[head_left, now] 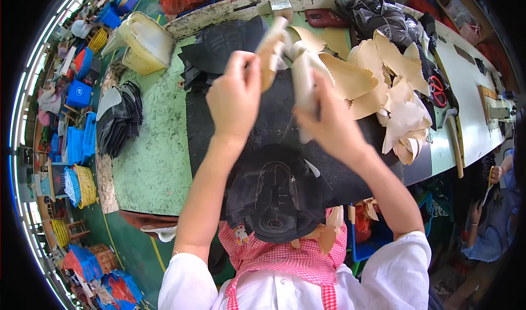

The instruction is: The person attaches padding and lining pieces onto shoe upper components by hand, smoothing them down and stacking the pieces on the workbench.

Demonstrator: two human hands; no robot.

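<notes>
My left hand (235,93) is closed, fingers pinching a beige cut piece (268,63) that is smeared by motion. Opposite it, my right hand (331,121) grips the pale folded end of beige material (303,82), also blurred. Whether both hands hold one piece or two, I cannot tell. They are raised over a black sheet (274,112) on the bench. Close beside my right hand lies a loose heap of beige cut pieces (394,80) with scalloped edges. Black shaped pieces (274,195) rest at the bench's near edge, against my checked apron.
Black pieces are stacked behind my left hand (224,41) and farther left (120,118). A yellowish container (147,44) stands at the back left. Rightward are a black bundle (378,16), red-handled scissors (437,90) and a hammer (455,143). Another person (493,211) sits at the right.
</notes>
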